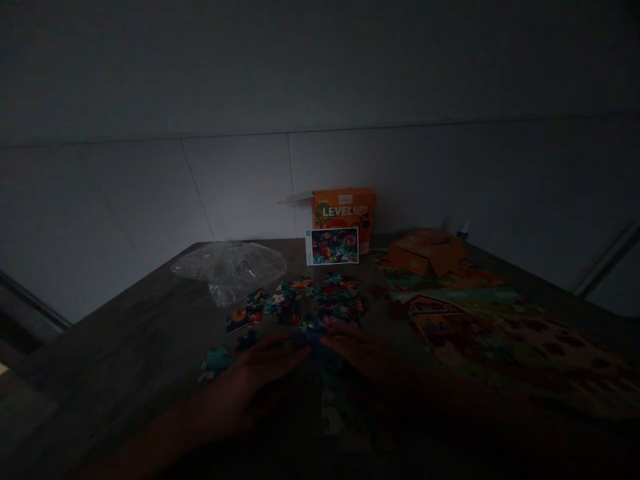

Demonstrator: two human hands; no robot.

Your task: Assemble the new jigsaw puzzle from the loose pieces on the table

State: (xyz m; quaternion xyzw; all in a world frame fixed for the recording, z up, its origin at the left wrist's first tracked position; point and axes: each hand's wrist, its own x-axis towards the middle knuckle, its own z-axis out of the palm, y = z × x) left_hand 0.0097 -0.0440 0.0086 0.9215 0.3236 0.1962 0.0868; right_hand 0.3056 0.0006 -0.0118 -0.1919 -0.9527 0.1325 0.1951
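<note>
In the dim light my left hand [255,373] reaches in from the lower left, its fingertips closed on a dark blue puzzle piece [306,337]. From the other side my right hand [367,353] meets the same spot, thumb and fingers at that piece's right edge. Just beyond the fingers spread several colourful puzzle pieces [285,300], some seemingly joined. A teal puzzle piece [217,360] lies left of my left hand. Darkness hides the undersides of both hands and the exact grip.
A picture card [334,247] leans against an orange box [367,200] near the wall. Crumpled clear plastic [235,263] lies at the back left. On the right are a farm-scene puzzle [465,327], an orange carton [425,253] and a small bottle [463,231].
</note>
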